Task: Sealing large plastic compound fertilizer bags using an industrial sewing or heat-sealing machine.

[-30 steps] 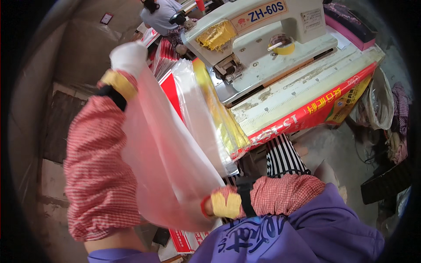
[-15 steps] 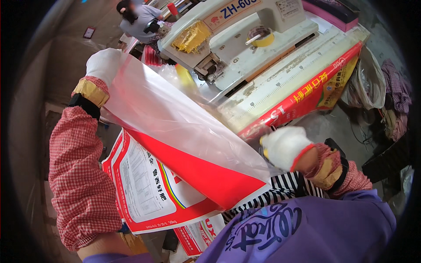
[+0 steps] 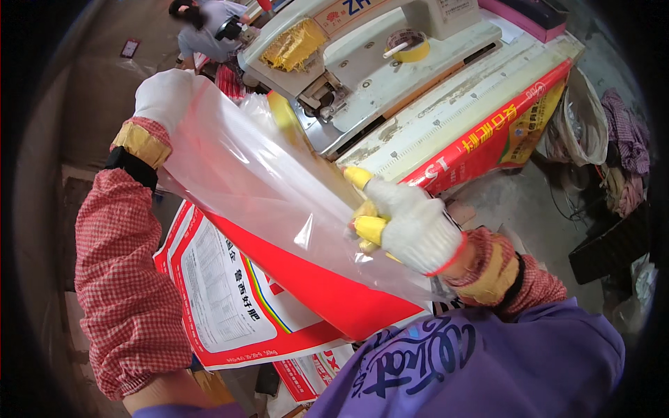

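My left hand (image 3: 162,97), in a white knit glove, is closed on the upper left end of a plastic sheet (image 3: 258,167). This clear sheet lies with a red sack panel (image 3: 306,279) and slants down to the right across my lap. My right hand (image 3: 401,216), gloved in white with yellow fingertips, reaches over the sheet's right edge. Its fingers are bent and apart, one stretched forward, and they touch or nearly touch the plastic. Below the red panel hangs a white-and-red printed sack (image 3: 223,285).
A grey sewing-type machine (image 3: 376,76) stands ahead on a worn bench (image 3: 446,125), with a roll of yellow tape (image 3: 411,49) on it. A red-and-yellow sack (image 3: 488,132) hangs along the bench's front edge. A white bag (image 3: 582,118) stands at the right. Another person (image 3: 209,35) works far left.
My right hand has swung left and up from beside my lap to the sheet's edge. My left hand stays nearly in place, and the plastic has shifted a little.
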The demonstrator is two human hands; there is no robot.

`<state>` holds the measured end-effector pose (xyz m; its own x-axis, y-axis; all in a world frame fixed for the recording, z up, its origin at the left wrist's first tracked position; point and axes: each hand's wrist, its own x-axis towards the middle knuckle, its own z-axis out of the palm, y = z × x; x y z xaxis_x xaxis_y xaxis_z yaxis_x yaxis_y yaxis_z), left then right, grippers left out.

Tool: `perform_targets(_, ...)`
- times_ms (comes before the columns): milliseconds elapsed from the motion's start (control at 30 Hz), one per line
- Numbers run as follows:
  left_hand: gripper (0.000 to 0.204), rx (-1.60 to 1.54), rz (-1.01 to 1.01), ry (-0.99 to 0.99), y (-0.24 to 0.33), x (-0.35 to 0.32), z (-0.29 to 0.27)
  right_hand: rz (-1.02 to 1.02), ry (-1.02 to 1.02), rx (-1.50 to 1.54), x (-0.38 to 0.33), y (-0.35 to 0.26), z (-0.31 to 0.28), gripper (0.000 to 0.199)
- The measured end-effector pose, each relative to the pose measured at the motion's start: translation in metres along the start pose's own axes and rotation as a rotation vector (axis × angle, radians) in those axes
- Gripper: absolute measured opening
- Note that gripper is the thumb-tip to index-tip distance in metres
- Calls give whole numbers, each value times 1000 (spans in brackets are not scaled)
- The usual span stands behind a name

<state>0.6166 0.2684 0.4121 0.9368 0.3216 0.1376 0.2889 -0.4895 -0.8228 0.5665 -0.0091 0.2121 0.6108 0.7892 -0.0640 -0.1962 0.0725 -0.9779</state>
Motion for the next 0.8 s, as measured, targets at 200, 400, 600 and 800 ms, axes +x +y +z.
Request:
perform_targets(200, 27, 56, 16, -58, 11, 0, -3, 180, -76, -602, 47, 42, -7, 31)
perform_targets(400, 25, -273, -7, -48, -15, -3, -9, -30, -128, -859, 46, 23, 2, 30)
perform_targets(600, 20, -81, 64, -132, -62, 54, 53, -148, -121, -786, 46, 14, 86, 23)
perform_targets(800, 15, -343, -151, 336, 115, 40, 150, -313, -52, -531, 24, 19, 58, 20)
